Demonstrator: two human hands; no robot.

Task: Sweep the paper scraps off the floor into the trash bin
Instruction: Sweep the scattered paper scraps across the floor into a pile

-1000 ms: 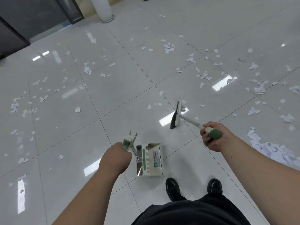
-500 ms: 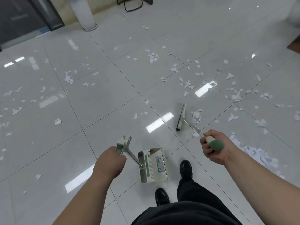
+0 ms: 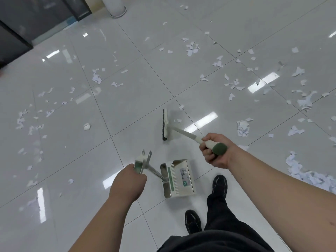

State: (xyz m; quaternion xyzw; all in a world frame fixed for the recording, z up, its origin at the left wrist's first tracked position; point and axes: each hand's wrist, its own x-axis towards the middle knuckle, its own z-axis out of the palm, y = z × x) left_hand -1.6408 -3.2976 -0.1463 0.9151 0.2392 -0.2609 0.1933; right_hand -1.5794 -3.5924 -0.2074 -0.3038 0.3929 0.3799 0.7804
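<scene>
My right hand [image 3: 215, 152] grips the green-capped handle of a white broom; its black-bristled head [image 3: 165, 124] rests on the floor ahead of me. My left hand [image 3: 130, 178] holds the handle of a metal dustpan [image 3: 179, 179], which stands on the tiles just left of my front foot. White paper scraps lie scattered over the glossy grey floor, with a swept heap [image 3: 305, 173] at the right edge and a crumpled clump [image 3: 242, 127] right of the broom. No trash bin is in view.
A white round column base [image 3: 116, 8] stands at the top, beside a dark glass partition [image 3: 27, 20] at the upper left. My black shoes [image 3: 220, 184] and dark trousers fill the bottom centre. Loose scraps spread over the left and far right tiles.
The broom head has swung left, away from the clump of scraps it was beside. I have stepped forward, my feet have swapped, and the view has shifted left.
</scene>
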